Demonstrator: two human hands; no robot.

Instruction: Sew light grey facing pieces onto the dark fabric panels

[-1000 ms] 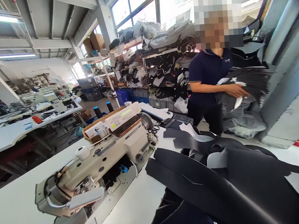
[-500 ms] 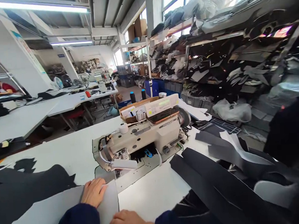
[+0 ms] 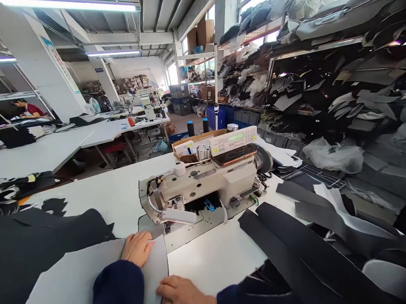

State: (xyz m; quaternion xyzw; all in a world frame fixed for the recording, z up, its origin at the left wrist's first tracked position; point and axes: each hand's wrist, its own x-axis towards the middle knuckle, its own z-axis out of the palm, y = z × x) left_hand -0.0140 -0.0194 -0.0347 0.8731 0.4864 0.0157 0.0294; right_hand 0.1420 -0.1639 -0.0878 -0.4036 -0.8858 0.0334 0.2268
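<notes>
The person's left hand (image 3: 137, 248) is lying flat on the upper right edge of a grey sheet panel (image 3: 76, 279), fingers together, not clenched. The right hand (image 3: 184, 297) is curling its fingers at the panel's lower right edge, but whether it is actually pinching the sheet is hard to tell. Both hands are working at this edge, and the panel is sitting at bottom left, partly over a black cut panel (image 3: 39, 240), on the white work table (image 3: 213, 266). Just past the hands, an industrial sewing machine (image 3: 205, 184) is standing on the table, its needle area clear of the sheet. Black cut pieces (image 3: 287, 243) are piling up at lower right. Beyond the machine, a cardboard tray (image 3: 189, 148) is sitting behind it. Shelves of dark cut parts (image 3: 339, 79) are filling the upper right. At far upper left, a co-worker (image 3: 28, 109) is bending over another bench.
</notes>
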